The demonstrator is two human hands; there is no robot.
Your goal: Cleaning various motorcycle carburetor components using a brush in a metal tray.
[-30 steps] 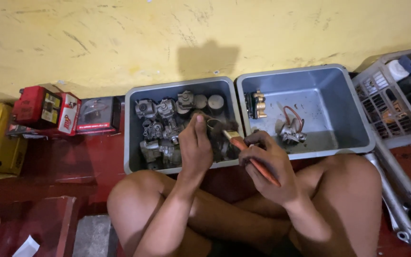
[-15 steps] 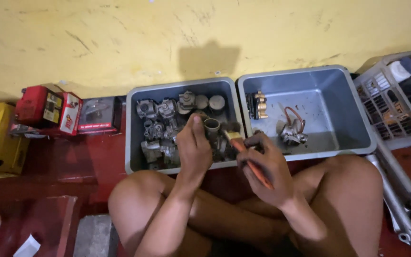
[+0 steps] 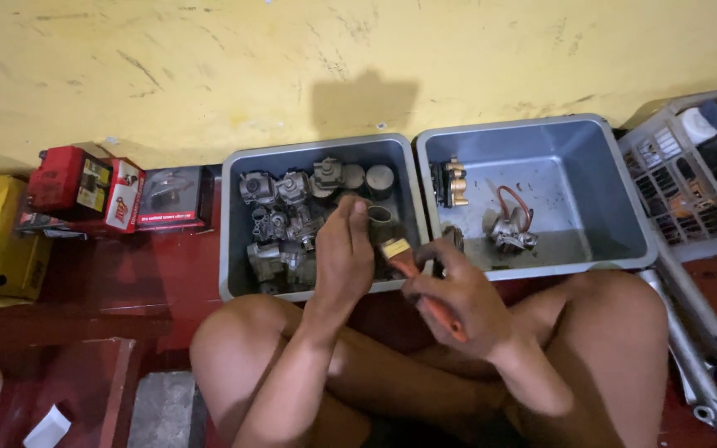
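Left hand (image 3: 343, 257) grips small metal ring part (image 3: 379, 215) over left grey plastic tub (image 3: 234, 249) full of carburettor parts (image 3: 280, 228). Right hand (image 3: 458, 299) clasps orange-handled paintbrush (image 3: 412, 270), bristles near part. Right grey tub (image 3: 624, 207) just beside.

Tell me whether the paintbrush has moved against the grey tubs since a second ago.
Yes, slightly. The paintbrush in the right hand has edged left, its bristles closer to the left hand over the left tub.

A makeshift repair workshop on the floor

Two grey tubs (image 3: 533, 261) of grimy metal engine parts (image 3: 280, 220) sit against a scuffed yellow wall (image 3: 292, 66), with boxed spares (image 3: 85, 187) and metal tubes (image 3: 695, 340) alongside.
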